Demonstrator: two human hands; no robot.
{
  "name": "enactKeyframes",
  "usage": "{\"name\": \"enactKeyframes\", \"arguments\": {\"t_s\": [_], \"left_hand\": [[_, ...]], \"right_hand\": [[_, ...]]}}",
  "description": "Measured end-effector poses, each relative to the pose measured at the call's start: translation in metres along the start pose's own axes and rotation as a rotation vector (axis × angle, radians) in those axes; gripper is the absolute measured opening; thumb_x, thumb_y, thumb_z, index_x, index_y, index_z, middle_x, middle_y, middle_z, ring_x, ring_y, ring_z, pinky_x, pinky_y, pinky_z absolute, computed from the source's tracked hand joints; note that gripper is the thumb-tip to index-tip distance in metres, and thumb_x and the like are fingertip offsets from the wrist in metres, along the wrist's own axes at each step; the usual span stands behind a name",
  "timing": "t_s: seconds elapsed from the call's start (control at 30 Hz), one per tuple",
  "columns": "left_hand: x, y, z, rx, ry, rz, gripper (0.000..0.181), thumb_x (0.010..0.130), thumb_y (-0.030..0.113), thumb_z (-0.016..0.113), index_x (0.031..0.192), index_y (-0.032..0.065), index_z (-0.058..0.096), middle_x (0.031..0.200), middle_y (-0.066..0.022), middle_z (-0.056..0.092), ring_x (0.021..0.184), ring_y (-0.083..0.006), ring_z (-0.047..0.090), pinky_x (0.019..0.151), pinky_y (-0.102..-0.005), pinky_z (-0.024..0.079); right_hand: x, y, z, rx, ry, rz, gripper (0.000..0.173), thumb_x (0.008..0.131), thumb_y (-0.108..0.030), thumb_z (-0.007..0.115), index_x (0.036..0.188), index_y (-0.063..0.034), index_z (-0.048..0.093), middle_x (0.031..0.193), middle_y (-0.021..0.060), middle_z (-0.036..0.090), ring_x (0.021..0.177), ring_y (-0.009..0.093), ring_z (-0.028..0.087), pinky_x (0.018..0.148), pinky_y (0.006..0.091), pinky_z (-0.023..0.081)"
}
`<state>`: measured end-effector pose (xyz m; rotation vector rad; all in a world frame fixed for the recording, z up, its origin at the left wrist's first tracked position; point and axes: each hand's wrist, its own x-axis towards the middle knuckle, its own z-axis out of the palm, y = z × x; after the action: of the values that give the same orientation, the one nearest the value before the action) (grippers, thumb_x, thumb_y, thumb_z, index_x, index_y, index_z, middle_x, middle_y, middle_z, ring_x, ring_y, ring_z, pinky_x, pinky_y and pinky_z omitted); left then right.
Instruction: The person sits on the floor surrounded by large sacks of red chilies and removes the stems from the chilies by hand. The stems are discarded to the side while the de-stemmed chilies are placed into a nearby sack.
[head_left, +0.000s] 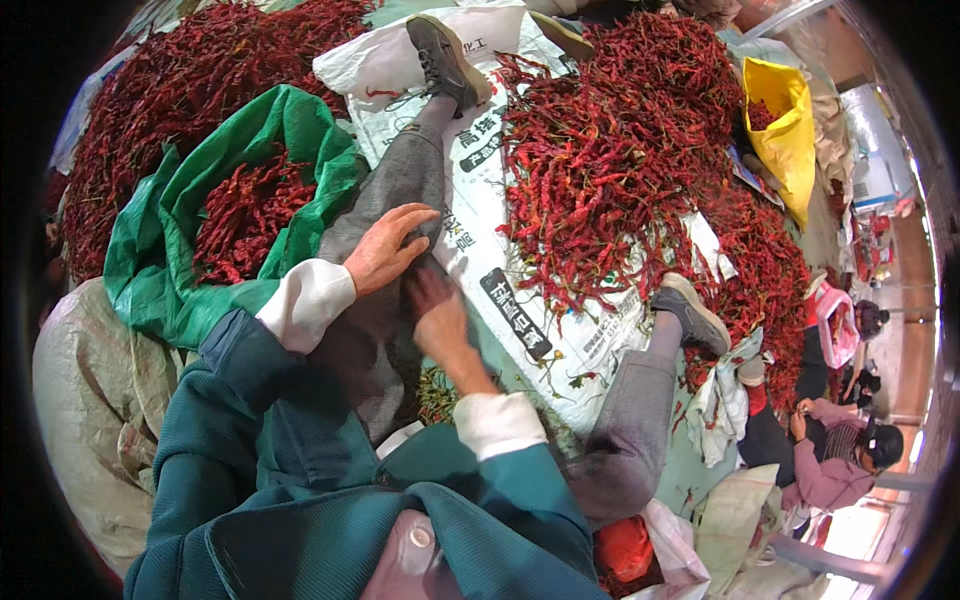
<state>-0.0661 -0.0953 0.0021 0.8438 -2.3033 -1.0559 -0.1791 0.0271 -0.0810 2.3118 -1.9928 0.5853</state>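
My left hand (390, 246) is over my left trouser leg, its fingers spread with nothing seen between them. Close beside it, my right hand (437, 311) is blurred and its fingers point up towards the leg; whether it holds anything does not show. A green woven sack (315, 142) with dried red chillies (251, 217) inside stands to the left of my left hand. Between my outstretched legs lies a printed white woven sack (480, 262), with a large heap of red chillies (592, 180) on it. Green stems and bits (437, 396) lie below my right hand.
Another chilli heap (202, 67) rises beyond the green sack. A full pale woven sack (90, 405) stands at my left. A yellow sack (784, 142) holding chillies is at the upper right. A person in pink (832, 465) sits at the far right, near a pale sack (735, 517).
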Motion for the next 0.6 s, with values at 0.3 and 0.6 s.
{"name": "enactKeyframes", "arguments": {"t_s": [0.3, 0.6], "left_hand": [[0.019, -0.040, 0.082, 0.347, -0.239, 0.428, 0.054, 0.072, 0.004, 0.058, 0.124, 0.0125, 0.048, 0.132, -0.0107, 0.042, 0.127, -0.0290, 0.036, 0.101, -0.0401, 0.036], [0.011, -0.037, 0.101, 0.606, -0.426, 0.381, 0.047, 0.080, 0.012, 0.053, 0.125, 0.0232, 0.048, 0.139, -0.0041, 0.035, 0.133, -0.0255, 0.026, 0.101, -0.0535, 0.028]], "right_hand": [[-0.039, 0.026, -0.080, 0.516, -0.069, 0.196, 0.016, 0.082, -0.003, 0.051, 0.094, -0.0054, 0.061, 0.085, 0.0138, 0.061, 0.078, 0.029, 0.060, 0.072, 0.0380, 0.048], [0.010, 0.155, -0.062, -0.015, 0.136, 0.567, 0.023, 0.075, -0.018, 0.068, 0.094, -0.0079, 0.062, 0.091, 0.0087, 0.061, 0.078, 0.030, 0.061, 0.065, 0.0384, 0.049]]}}
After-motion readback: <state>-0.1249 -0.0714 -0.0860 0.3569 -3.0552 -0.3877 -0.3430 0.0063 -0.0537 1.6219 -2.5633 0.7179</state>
